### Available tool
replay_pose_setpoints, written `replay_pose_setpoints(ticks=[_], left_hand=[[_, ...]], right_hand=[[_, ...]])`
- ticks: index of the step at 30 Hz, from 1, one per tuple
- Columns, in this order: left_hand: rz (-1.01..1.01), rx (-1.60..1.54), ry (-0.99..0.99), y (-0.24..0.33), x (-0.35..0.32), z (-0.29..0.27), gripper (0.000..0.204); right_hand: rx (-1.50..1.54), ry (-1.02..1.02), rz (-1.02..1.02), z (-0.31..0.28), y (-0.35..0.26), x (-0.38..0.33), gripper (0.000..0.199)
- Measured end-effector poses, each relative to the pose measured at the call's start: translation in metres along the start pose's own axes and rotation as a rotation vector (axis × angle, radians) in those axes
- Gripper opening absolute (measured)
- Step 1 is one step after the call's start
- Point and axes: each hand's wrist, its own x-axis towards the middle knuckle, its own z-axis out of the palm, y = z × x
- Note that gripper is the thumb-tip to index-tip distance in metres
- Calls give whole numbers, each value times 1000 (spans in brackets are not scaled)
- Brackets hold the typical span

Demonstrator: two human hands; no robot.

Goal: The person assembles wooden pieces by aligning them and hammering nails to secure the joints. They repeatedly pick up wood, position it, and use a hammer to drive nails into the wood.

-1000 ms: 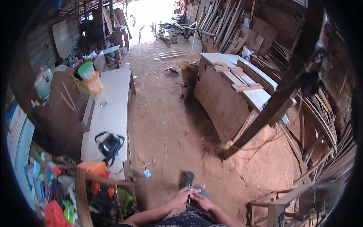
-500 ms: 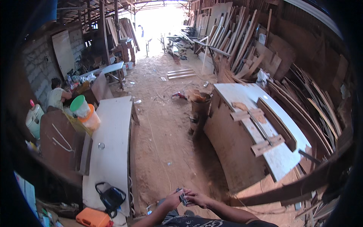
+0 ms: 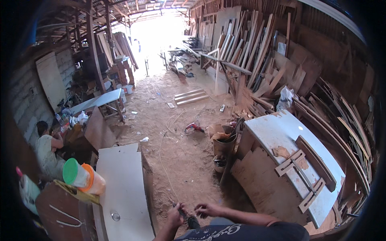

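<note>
Low in the middle, my left hand (image 3: 175, 216) is closed around a small dark object (image 3: 181, 209), mostly hidden by the fingers, so its kind cannot be made out. My right hand (image 3: 206, 210) is a short way to the right, its fingers loosely curved and apart, and nothing shows in it. Both hands are in front of my body, above the dirt floor between two benches. A dark shoe (image 3: 193, 222) shows below them.
A white-topped bench (image 3: 124, 176) on the left bears lidded tubs (image 3: 95, 180). On the right, a white workbench (image 3: 289, 138) carries wooden pieces joined by a bar (image 3: 302, 175). Ahead are a bin (image 3: 224, 144), a red power tool (image 3: 194, 127) and a cable (image 3: 161, 160). A person (image 3: 48, 150) sits far left.
My hands have come apart: the right has let go of the small dark object, which stays in the left. The view has shifted, and the orange case and black item are out of sight.
</note>
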Motion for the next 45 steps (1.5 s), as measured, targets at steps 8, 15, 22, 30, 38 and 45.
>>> replay_pose_setpoints(ticks=[8, 15, 22, 30, 38, 45], left_hand=[[33, 619, -209, 109, 148, 147, 15], [-162, 514, -139, 204, 352, 220, 25], [-146, 205, -110, 369, 523, 301, 29], [-234, 179, -177, 483, 690, 348, 29], [-12, 551, -94, 610, 882, 494, 24], [-36, 950, -360, 717, 1065, 644, 27]], right_hand=[[170, 161, -34, -125, -128, 113, 39], [196, 137, -51, -265, -195, 302, 39], [-72, 34, -124, -390, -357, 467, 41], [111, -52, 3, -490, -484, 614, 42], [-27, -22, 24, -653, -602, 788, 40], [281, 173, -44, -796, -728, 861, 34]])
